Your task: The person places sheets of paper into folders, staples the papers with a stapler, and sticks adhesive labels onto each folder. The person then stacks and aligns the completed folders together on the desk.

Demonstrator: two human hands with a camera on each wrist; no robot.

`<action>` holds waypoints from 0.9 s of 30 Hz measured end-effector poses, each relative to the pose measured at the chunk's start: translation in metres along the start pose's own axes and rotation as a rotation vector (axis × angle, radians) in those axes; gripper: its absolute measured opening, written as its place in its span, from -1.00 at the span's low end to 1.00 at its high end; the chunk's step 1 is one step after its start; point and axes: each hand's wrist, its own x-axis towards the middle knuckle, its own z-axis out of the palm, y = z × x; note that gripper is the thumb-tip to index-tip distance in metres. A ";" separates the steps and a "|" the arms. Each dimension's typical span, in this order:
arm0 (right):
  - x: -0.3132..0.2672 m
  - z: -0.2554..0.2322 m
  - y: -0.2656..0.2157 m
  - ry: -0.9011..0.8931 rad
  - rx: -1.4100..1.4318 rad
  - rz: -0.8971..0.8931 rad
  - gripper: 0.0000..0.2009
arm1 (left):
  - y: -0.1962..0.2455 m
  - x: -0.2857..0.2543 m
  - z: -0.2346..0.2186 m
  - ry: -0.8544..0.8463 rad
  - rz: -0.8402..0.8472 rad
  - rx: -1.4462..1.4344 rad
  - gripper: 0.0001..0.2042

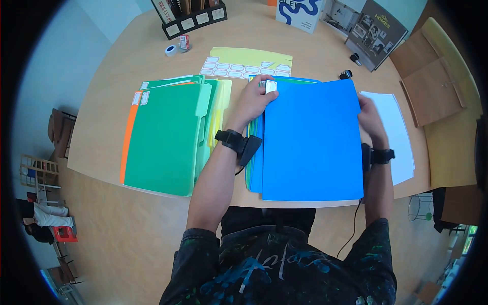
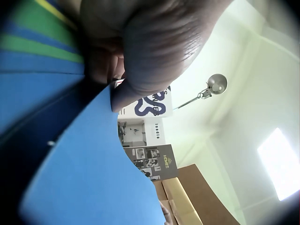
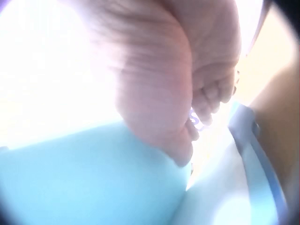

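Observation:
A blue file folder (image 1: 312, 145) lies on top of a pile of blue, green and yellow folders (image 1: 254, 173), its right side raised. My left hand (image 1: 254, 99) pinches its upper left edge, the thumb on a white label (image 1: 271, 87) there. In the left wrist view the thumb (image 2: 126, 96) bends over the folder's edge, with the other fingers behind it. At the upper right edge my right hand (image 1: 372, 118) holds the same folder. The right wrist view shows that thumb (image 3: 176, 145) against the blue sheet (image 3: 93, 173), fingers on its far side.
To the left lies a pile of green folders (image 1: 165, 137), with orange and yellow ones. Behind are a label sheet (image 1: 244, 70), a tape roll (image 1: 171, 50) and a black book rack (image 1: 195, 21). White paper (image 1: 399, 147), books (image 1: 378, 33) and a brown envelope (image 1: 434, 94) stand right.

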 end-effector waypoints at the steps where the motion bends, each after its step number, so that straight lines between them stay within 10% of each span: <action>1: 0.006 -0.009 -0.005 0.151 0.203 0.105 -0.66 | 0.000 0.000 0.000 0.007 -0.004 0.021 -0.55; 5: 0.042 -0.028 -0.013 0.406 -0.119 0.094 -0.69 | 0.001 0.001 -0.002 -0.017 -0.036 0.048 -0.56; 14: 0.132 0.091 -0.045 -0.224 -0.579 -0.251 -0.51 | -0.004 0.003 -0.005 -0.066 0.016 -0.031 -0.46; 21: 0.130 0.108 -0.029 -0.132 -0.522 -0.105 -0.54 | -0.003 0.002 -0.003 -0.032 0.003 -0.080 -0.43; 27: 0.126 0.113 -0.013 0.075 -0.776 -0.498 -0.64 | -0.002 0.001 -0.001 -0.018 -0.003 -0.098 -0.45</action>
